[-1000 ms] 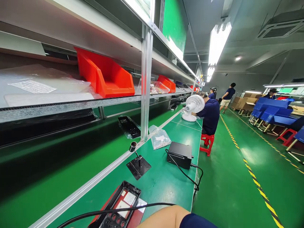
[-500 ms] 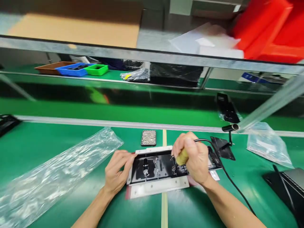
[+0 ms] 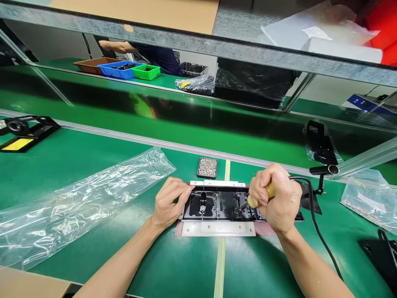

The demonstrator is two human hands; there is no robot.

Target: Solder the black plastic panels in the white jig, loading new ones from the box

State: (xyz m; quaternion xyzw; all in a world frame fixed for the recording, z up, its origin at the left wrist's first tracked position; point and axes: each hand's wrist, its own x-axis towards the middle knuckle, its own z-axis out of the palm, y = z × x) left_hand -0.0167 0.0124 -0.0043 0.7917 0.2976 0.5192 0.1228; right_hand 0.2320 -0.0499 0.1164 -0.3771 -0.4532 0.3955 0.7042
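Note:
A long black plastic housing [image 3: 226,207] with molded posts lies in a white fixture [image 3: 217,229] on the green bench. My left hand [image 3: 173,202] grips its left end, fingers on the top corner and thumb along the side. In my right fist [image 3: 277,198] is a corded soldering iron with a yellowish handle [image 3: 253,201]. The iron slants down to the left, its metal tip at the middle of the housing; whether it touches cannot be made out. My right hand hides part of the housing's right side.
A small black dish of grey granules [image 3: 207,167] sits behind the fixture. Clear plastic bags [image 3: 93,203] lie at left, another bag [image 3: 369,200] at right. A soldering-iron stand [image 3: 322,170] is behind my right hand. Colored trays [image 3: 119,69] and a person's arm [image 3: 119,46] appear beyond.
The camera view has shifted, so the bench appears lower and further right. The iron is now tilted more to the left, its tip visible. My left hand keeps its hold on the housing.

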